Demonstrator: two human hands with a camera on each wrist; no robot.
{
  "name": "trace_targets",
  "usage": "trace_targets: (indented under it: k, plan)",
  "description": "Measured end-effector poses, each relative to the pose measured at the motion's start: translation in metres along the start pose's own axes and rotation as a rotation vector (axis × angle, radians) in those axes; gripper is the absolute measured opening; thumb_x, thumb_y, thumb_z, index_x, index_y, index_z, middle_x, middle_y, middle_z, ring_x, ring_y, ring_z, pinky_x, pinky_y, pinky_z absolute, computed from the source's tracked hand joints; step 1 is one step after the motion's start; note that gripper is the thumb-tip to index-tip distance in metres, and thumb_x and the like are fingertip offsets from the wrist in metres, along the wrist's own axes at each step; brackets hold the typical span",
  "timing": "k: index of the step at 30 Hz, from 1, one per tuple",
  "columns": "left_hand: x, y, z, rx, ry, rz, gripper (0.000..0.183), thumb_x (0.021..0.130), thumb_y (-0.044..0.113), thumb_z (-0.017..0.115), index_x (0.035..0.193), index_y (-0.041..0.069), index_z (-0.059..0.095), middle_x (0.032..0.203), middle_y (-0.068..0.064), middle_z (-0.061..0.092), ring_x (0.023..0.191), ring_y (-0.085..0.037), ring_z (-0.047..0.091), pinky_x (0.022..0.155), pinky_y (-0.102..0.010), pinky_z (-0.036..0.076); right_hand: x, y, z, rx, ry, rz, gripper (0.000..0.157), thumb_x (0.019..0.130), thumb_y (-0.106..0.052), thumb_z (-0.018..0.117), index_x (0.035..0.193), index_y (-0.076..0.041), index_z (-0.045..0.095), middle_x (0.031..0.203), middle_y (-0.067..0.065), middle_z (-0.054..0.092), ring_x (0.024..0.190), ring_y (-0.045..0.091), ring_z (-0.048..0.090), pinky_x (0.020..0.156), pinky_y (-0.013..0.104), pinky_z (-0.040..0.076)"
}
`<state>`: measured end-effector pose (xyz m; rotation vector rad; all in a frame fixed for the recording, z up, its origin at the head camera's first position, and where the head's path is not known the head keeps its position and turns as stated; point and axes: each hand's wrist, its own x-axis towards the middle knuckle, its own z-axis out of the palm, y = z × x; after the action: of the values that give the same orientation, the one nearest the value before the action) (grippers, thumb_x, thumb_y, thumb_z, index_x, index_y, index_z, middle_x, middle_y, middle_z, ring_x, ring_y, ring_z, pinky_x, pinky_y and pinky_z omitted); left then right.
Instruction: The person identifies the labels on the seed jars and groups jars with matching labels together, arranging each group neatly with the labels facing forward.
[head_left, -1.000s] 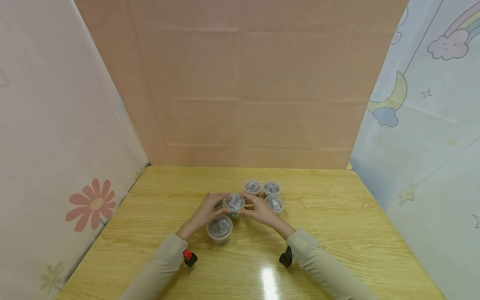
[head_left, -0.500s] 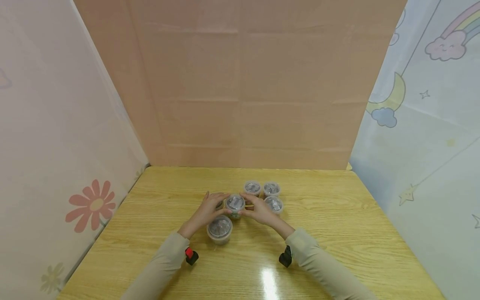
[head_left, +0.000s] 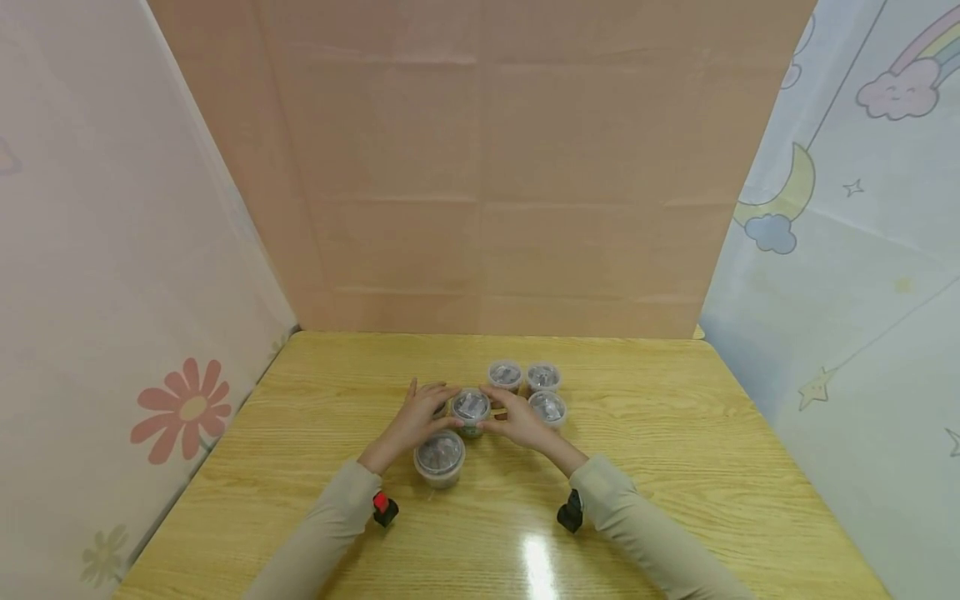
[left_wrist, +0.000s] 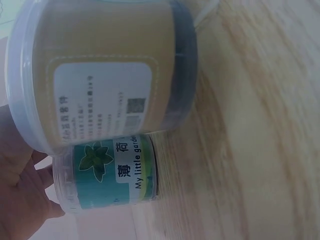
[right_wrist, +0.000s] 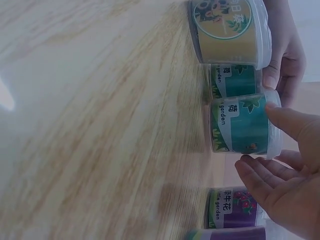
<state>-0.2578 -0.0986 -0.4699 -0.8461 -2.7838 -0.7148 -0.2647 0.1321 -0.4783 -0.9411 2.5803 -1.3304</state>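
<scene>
My left hand [head_left: 416, 419] and right hand [head_left: 521, 421] face each other around a clear-lidded cup [head_left: 471, 407] on the table, thumbs in front and fingers behind. In the right wrist view its green "garden" label with a leaf shows, and my right hand [right_wrist: 287, 175] grips it at the lid. A second green-labelled cup [right_wrist: 235, 80] stands right beside it, mostly covered by my left hand in the head view. Left of the right hand's cup, nearer me, stands a larger tan cup [head_left: 439, 458]. In the left wrist view the tan cup [left_wrist: 100, 95] partly covers a green-labelled cup [left_wrist: 110, 175].
Behind and beside my right hand stand more lidded cups: one at the back [head_left: 506, 376], another right of it [head_left: 543, 378] and a third nearer [head_left: 548, 408]. A purple-labelled cup [right_wrist: 232, 207] is close to my right fingers. An upright tan panel [head_left: 480, 183] borders the wooden table [head_left: 660, 467].
The green-labelled cup between my hands has shifted very slightly right and down in the head view. Both hands keep nearly the same place around it; the other cups stay still.
</scene>
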Motion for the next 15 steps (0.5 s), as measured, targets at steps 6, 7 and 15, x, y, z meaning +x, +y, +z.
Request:
trace_targets:
  k: [6, 7, 15]
  plan:
    - [0.002, 0.0017, -0.0022, 0.039, -0.006, 0.003, 0.065, 0.078, 0.046, 0.065, 0.131, 0.01, 0.054, 0.129, -0.009, 0.056, 0.127, -0.034, 0.043, 0.106, -0.067, 0.005, 0.0005, 0.0004, 0.0016, 0.005, -0.007, 0.002, 0.068, 0.086, -0.016, 0.067, 0.141, 0.005, 0.033, 0.143, 0.02, 0.037, 0.114, 0.035, 0.053, 0.089, 0.043, 0.051]
    - [0.0023, 0.002, -0.0024, 0.048, -0.007, 0.003, 0.065, 0.078, 0.046, 0.066, 0.131, 0.01, 0.054, 0.129, -0.009, 0.057, 0.127, -0.034, 0.043, 0.106, -0.068, 0.005, 0.0005, 0.0004, 0.0018, 0.004, -0.01, 0.002, 0.067, 0.086, -0.015, 0.067, 0.141, 0.005, 0.033, 0.143, 0.02, 0.037, 0.114, 0.035, 0.053, 0.089, 0.043, 0.05]
    - [0.0046, 0.0031, -0.0034, 0.086, -0.013, -0.018, 0.064, 0.075, 0.047, 0.069, 0.128, 0.012, 0.057, 0.126, -0.008, 0.059, 0.126, -0.033, 0.044, 0.105, -0.069, 0.006, 0.0002, 0.0003, 0.0023, 0.015, -0.025, -0.013, 0.066, 0.088, -0.014, 0.065, 0.14, 0.007, 0.032, 0.142, 0.024, 0.036, 0.115, 0.038, 0.051, 0.09, 0.046, 0.05]
